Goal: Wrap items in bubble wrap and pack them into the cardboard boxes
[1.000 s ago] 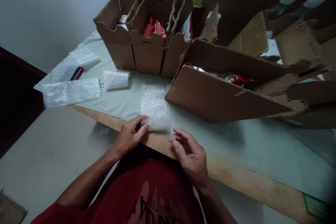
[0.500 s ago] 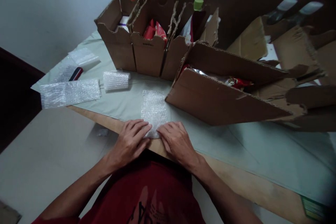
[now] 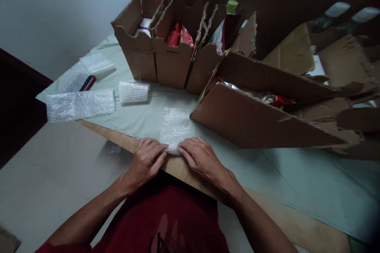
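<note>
A small sheet of bubble wrap (image 3: 175, 126) lies at the table's front edge, its near end curled over into a fold. My left hand (image 3: 148, 156) pinches the left corner of that fold, fingers pressed together. At the right corner, my right hand (image 3: 198, 154) grips the same fold with bent fingers. The thumbs are partly hidden under the wrap. Further left on the cloth sit a rolled piece of bubble wrap (image 3: 134, 92) and a long flat bubble-wrap strip (image 3: 80, 104).
Cardboard boxes (image 3: 172, 63) holding packets line the back. A longer cardboard box (image 3: 261, 120) stands close to my right hand. A red and black object (image 3: 87, 83) and another clear wrap piece (image 3: 96, 63) lie at left. Bottles (image 3: 334, 14) stand back right.
The near end of the bubble wrap has curled further into a fold, with both hands keeping hold of it. The view has shifted slightly.
</note>
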Tool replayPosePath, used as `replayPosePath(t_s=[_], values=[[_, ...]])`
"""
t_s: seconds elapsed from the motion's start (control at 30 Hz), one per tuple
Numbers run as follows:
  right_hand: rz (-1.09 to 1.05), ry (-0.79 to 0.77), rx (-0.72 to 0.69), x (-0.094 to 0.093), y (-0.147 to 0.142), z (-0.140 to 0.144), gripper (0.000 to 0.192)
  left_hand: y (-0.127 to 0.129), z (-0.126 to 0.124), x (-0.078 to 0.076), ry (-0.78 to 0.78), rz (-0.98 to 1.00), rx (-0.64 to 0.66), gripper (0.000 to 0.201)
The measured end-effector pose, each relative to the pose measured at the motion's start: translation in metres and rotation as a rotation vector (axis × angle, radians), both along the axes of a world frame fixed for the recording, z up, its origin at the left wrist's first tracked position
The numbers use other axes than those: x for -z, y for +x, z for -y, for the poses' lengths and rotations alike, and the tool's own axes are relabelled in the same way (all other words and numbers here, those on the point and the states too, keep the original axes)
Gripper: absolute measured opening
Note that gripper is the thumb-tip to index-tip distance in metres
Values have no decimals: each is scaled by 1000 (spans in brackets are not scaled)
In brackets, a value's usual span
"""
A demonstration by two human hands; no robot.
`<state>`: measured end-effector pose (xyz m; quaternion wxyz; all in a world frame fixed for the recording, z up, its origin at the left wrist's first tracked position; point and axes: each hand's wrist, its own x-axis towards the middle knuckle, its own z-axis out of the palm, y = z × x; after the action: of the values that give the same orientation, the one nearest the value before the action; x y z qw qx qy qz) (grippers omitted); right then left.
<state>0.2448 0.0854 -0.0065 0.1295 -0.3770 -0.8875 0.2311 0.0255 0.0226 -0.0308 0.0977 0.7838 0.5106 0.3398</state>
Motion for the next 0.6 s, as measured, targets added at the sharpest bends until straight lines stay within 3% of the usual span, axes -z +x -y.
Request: replayPosePath(t_s=[0.13, 0.2, 0.27, 0.33, 0.47, 0.53, 0.6], values=[[-104, 301, 211, -4, 1, 4, 20, 1, -20, 6, -43, -29, -156, 19], [-83, 391, 184, -5, 1, 7, 22, 2, -28, 8, -35, -81, -229, 23], [-31, 363, 75, -3, -1, 7, 23, 3, -31, 9, 4, -79, -247, 26], [-2, 290, 22, 1, -4, 4, 23, 2, -28, 6, 32, -58, -183, 27], [-65, 93, 57, 4, -7, -2, 25, -4, -12, -6, 4, -64, 0, 25], [-93, 36, 62, 1, -6, 0, 26, -7, -9, -9, -19, -39, 9, 22], [-86, 100, 115, -3, -6, 4, 26, -9, -14, -7, -46, -28, -36, 21]])
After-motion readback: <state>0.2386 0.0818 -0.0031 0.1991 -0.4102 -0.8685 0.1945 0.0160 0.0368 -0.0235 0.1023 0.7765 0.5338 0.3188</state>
